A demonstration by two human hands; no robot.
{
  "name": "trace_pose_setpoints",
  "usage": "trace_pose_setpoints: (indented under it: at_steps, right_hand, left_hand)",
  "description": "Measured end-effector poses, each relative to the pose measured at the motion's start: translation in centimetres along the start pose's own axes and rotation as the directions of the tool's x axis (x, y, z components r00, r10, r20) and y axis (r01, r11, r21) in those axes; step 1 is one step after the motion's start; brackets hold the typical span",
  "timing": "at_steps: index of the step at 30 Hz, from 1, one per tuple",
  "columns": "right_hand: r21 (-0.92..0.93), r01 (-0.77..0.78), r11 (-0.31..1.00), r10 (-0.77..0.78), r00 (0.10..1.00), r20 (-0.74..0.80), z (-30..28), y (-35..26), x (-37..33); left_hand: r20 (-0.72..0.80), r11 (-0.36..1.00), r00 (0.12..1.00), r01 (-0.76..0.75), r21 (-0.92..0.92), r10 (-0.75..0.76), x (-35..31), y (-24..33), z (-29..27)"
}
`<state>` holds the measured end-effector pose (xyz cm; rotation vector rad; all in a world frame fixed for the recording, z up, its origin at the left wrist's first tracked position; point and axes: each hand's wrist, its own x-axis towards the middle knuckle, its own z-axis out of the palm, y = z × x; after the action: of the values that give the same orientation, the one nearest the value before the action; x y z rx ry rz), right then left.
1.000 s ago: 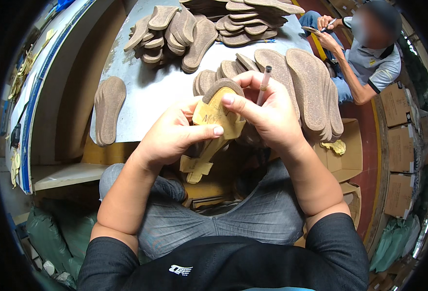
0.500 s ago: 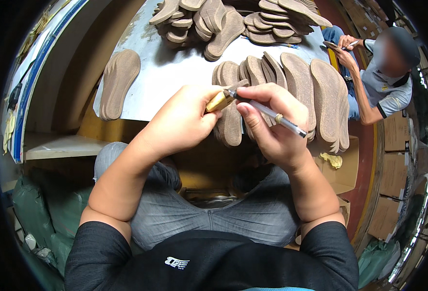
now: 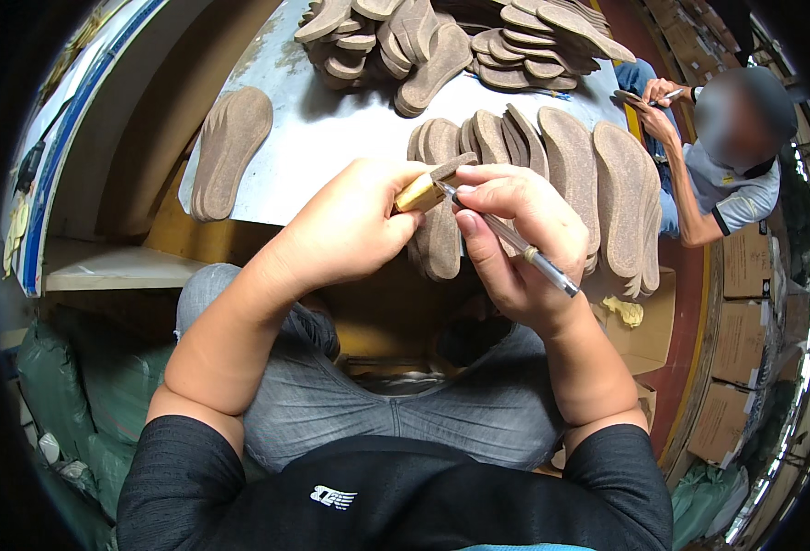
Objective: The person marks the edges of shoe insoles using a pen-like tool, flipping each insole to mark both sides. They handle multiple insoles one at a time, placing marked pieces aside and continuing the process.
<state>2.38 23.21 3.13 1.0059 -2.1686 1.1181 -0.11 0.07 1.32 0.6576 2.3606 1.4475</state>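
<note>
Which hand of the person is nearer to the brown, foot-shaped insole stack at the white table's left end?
Left. The left hand is to the right of the brown insole stack; the right hand is farther right, beyond the left hand.

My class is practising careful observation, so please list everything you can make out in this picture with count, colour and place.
Pen: one, clear and dark, in the right hand
Yellow piece: one, yellow, in the left hand
Held insole: one, brown, against the yellow piece
Other insoles: many, overlapping, brown, on the table
Table: one, whitish, ahead
Shelf: one, pale, left
Co-worker: one, pale shirt, right, holding a pen
Open carton: one, brown, right
Crumpled item: one, yellow, at the carton
Closed boxes: several, brown, far right
Sacks: several, green, both lower corners
Trousers: one pair, grey, lower middle
Shirt: one, black, bottom
Hands: two, left, right, centre
</note>
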Motion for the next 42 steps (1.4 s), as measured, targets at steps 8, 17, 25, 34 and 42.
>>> trace_pose_setpoints:
  at_steps: [8,17,25,34,42]
  right_hand:
    - [-0.028,0.060,0.998,-0.059,0.998,0.033,-0.1,0.1,0.2]
    - [-0.011,0.081,0.997,-0.081,0.997,0.011,-0.1,0.0,0.1]
    - [-0.039,0.088,0.995,-0.088,0.996,0.009,-0.1,0.0,0.4]
    - [-0.023,0.084,0.996,-0.085,0.996,-0.011,-0.3,0.1,0.3]
    - [0.015,0.042,0.999,-0.041,0.998,-0.038,-0.7,0.1,0.2]
  left_hand:
    - [0.129,0.930,0.987,0.131,-0.343,-0.092,0.3,-1.6,-0.3]
    - [0.232,0.802,0.970,0.195,-0.565,-0.073,0.0,-0.3,-1.1]
    - [0.261,0.836,0.962,0.209,-0.508,-0.081,0.1,-0.2,-1.4]
    - [0.264,0.816,0.959,0.231,-0.530,-0.100,0.3,-0.5,-1.2]
    - [0.278,0.797,0.953,0.262,-0.545,-0.123,0.3,-0.4,-1.3]
